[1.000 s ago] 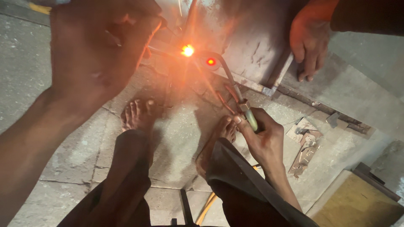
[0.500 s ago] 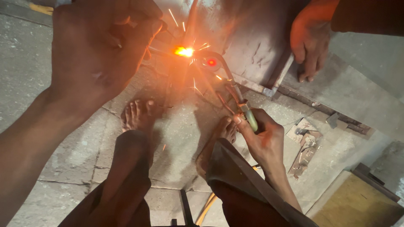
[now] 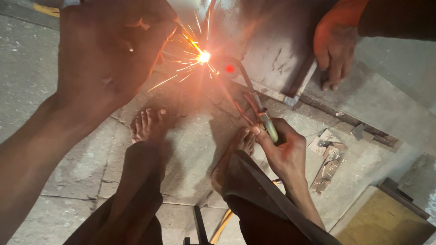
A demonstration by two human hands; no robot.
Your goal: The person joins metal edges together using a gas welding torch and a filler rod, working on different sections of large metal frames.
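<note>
My right hand (image 3: pixel 285 153) is shut on the green-handled grip of a cutting torch (image 3: pixel 270 129). Its curved metal tube reaches up and left to a bright flame (image 3: pixel 203 56), where sparks spray off the edge of a grey metal sheet (image 3: pixel 268 50). A red-hot spot (image 3: pixel 230 69) glows just right of the flame. My left hand (image 3: pixel 109 59) is raised close to the camera at upper left, left of the sparks, touching nothing I can see; its fingers are in shadow. My bare feet (image 3: pixel 147 124) (image 3: pixel 236 149) rest on the concrete floor below the flame.
Another person's hand (image 3: pixel 334 45) presses on the sheet's right edge at upper right. Scrap metal pieces (image 3: pixel 329 156) lie on the floor to the right. A yellow board (image 3: pixel 386 222) sits at lower right. A yellow hose (image 3: pixel 222 224) runs under my right leg.
The steady glow at the torch tip has turned into a burst of sparks that fly out to the left and upward. Both my hands and the other person's hand stay where they were.
</note>
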